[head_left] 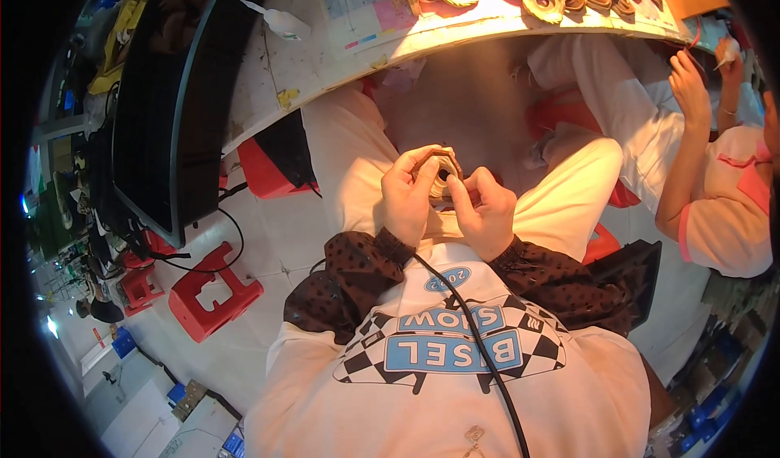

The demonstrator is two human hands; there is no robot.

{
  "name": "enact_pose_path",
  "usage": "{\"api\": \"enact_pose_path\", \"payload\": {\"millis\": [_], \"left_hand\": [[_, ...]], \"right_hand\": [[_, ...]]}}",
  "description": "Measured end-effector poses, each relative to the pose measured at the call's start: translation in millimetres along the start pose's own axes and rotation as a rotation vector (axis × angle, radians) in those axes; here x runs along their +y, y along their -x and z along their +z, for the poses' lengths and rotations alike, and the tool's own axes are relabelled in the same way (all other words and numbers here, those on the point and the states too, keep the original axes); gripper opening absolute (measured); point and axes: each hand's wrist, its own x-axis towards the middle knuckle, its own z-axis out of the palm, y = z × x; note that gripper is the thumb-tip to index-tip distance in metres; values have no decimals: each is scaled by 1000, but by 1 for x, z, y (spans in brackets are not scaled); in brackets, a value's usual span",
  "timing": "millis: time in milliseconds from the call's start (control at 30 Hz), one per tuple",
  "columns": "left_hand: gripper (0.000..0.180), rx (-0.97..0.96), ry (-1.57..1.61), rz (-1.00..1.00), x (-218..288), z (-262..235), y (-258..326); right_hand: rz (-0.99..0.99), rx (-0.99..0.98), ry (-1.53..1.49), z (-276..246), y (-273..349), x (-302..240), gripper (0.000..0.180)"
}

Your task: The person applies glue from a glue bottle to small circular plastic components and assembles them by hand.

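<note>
Above my lap, a small round piece [444,165] with layered brown and cream rings and a dark centre is held between my two hands. My left hand [406,196] is closed on its left side, thumb across the front. Against its lower right edge, my right hand [486,212] pinches with the thumb and curled fingers. What the piece is made of I cannot tell, and its back is hidden by my fingers. Several similar round pieces [543,1] lie heaped under bright light on the table [357,60] ahead of me.
A large black screen [175,125] stands at the left, near a white handheld device [284,25] on the table. Red stools [213,291] stand on the floor. A black cable [475,320] runs down my front. Another person [723,182] sits at the right, hands raised.
</note>
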Motion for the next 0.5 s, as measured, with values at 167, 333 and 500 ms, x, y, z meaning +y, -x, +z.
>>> {"api": "enact_pose_path", "payload": {"millis": [167, 333, 500], "left_hand": [[18, -4, -111, 82, 2, -3, -3], [15, -37, -398, 133, 1, -1, -3], [24, -92, -240, 173, 15, 7, 8]], "right_hand": [[-53, -122, 136, -2, -5, 10, 28], [24, -315, 83, -5, -13, 29, 26], [-42, -194, -70, -7, -12, 16, 21]]}}
